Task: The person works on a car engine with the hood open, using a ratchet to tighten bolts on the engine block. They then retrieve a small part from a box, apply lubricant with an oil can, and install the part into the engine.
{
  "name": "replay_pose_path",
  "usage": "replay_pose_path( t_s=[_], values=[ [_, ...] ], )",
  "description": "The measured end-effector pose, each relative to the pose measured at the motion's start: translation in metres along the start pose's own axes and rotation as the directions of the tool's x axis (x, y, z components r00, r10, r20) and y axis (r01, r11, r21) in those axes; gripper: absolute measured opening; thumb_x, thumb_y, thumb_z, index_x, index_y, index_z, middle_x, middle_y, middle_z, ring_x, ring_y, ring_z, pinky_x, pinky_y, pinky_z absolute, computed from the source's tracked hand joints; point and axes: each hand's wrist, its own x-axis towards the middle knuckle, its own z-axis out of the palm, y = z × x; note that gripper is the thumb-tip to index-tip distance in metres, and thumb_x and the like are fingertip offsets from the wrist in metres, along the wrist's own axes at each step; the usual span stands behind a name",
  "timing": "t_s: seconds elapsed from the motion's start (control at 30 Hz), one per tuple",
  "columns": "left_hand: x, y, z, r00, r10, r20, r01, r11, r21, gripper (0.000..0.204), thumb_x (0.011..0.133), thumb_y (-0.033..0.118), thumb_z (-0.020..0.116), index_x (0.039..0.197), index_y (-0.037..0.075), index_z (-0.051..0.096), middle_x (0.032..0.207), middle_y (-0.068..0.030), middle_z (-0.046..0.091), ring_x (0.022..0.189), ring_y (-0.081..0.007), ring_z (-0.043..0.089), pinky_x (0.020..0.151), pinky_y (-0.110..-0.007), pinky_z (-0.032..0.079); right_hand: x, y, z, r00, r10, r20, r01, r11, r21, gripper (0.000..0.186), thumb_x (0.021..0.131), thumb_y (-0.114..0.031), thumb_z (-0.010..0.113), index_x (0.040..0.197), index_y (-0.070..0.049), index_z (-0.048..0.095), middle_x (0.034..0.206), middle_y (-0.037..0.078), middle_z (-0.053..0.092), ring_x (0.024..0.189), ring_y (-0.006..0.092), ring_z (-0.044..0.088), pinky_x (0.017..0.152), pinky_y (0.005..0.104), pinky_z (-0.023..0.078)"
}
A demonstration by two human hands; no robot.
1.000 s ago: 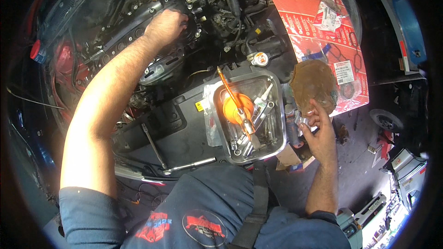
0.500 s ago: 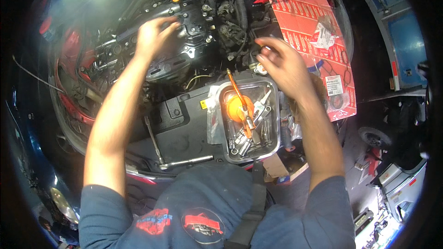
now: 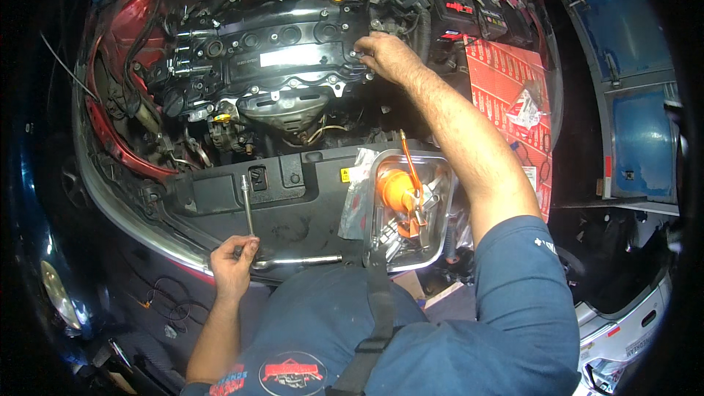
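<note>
At the front edge of the car, my left hand (image 3: 232,264) has its fingers closed round the head end of a ratchet wrench (image 3: 304,260). The ratchet's chrome handle lies to the right along the black front panel. A long extension bar (image 3: 248,209) with a socket on its tip points away from the head. My right hand (image 3: 389,57) reaches over the engine, its fingertips pinched at the right end of the black valve cover (image 3: 227,63). Whatever lies between those fingertips is too small to make out.
Right of the ratchet stands a metal tray (image 3: 449,231) holding an orange funnel (image 3: 397,191), sockets and small tools. A plastic bag (image 3: 356,198) lies beside it. Red patterned packaging (image 3: 493,73) lies on the right, near the battery (image 3: 462,15). The black front panel (image 3: 293,224) borders the engine bay.
My left hand has come back from the engine to the ratchet and taken hold of it. My right hand has moved forward and left onto the valve cover. The view has shifted.
</note>
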Motion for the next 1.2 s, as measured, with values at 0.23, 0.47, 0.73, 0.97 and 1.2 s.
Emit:
replay_pose_path(
  t_s=[0.23,0.47,0.73,0.97,1.2],
  values=[
    [0.022,0.014,0.021,0.998,0.026,0.054,-0.021,0.995,-0.102,0.015,0.088,0.013,0.071,0.091,-0.001,0.070,0.085,-0.0055,0.069,0.080,-0.0108,0.062,0.076,-0.023,0.047,0.001,0.003,0.001,0.996,-0.060,-0.062,0.061,0.998,0.015,0.026,0.082,-0.012,0.070,0.108,-0.010,0.065,0.099,0.012,0.062,0.096,0.0305,0.062,0.087,0.0391,0.052],
    [0.035,0.044,0.057,0.962,-0.007,0.274,0.068,0.975,-0.211,0.026,0.092,0.017,0.062,0.107,-0.003,0.064,0.094,-0.0057,0.067,0.085,-0.0117,0.061,0.080,-0.025,0.048,-0.003,-0.007,-0.006,0.998,0.043,0.039,-0.042,0.999,-0.027,0.038,0.083,-0.015,0.070,0.120,-0.013,0.060,0.114,0.014,0.060,0.108,0.0333,0.059,0.095,0.0412,0.049],
    [0.072,0.071,0.085,0.818,-0.096,0.568,0.381,0.830,-0.408,0.046,0.087,0.000,0.054,0.133,-0.005,0.048,0.112,-0.0103,0.061,0.097,-0.0165,0.062,0.090,-0.028,0.050,-0.218,-0.095,-0.065,0.822,0.519,-0.234,-0.401,0.820,0.409,0.057,0.085,-0.027,0.071,0.130,0.001,0.051,0.115,0.020,0.065,0.105,0.0272,0.064,0.087,0.0361,0.052],
    [0.114,0.089,0.144,0.818,-0.082,0.570,0.445,0.718,-0.536,0.047,0.089,0.002,0.062,0.133,-0.006,0.046,0.114,-0.0135,0.060,0.105,-0.0210,0.062,0.094,-0.031,0.053,-0.320,-0.166,0.016,0.664,0.708,0.240,-0.578,0.281,0.766,0.057,0.090,-0.046,0.064,0.109,0.008,0.061,0.092,0.014,0.066,0.076,0.0173,0.063,0.070,0.0302,0.052],
    [0.116,0.089,0.171,0.848,-0.101,0.520,0.425,0.715,-0.556,0.037,0.090,0.006,0.064,0.124,-0.004,0.053,0.108,-0.0109,0.062,0.097,-0.0195,0.064,0.089,-0.030,0.054,-0.328,-0.168,0.048,0.661,0.675,0.329,-0.369,-0.091,0.925,0.046,0.096,-0.043,0.058,0.104,0.002,0.058,0.092,0.010,0.066,0.072,0.0133,0.066,0.064,0.0229,0.050]
  ],
)
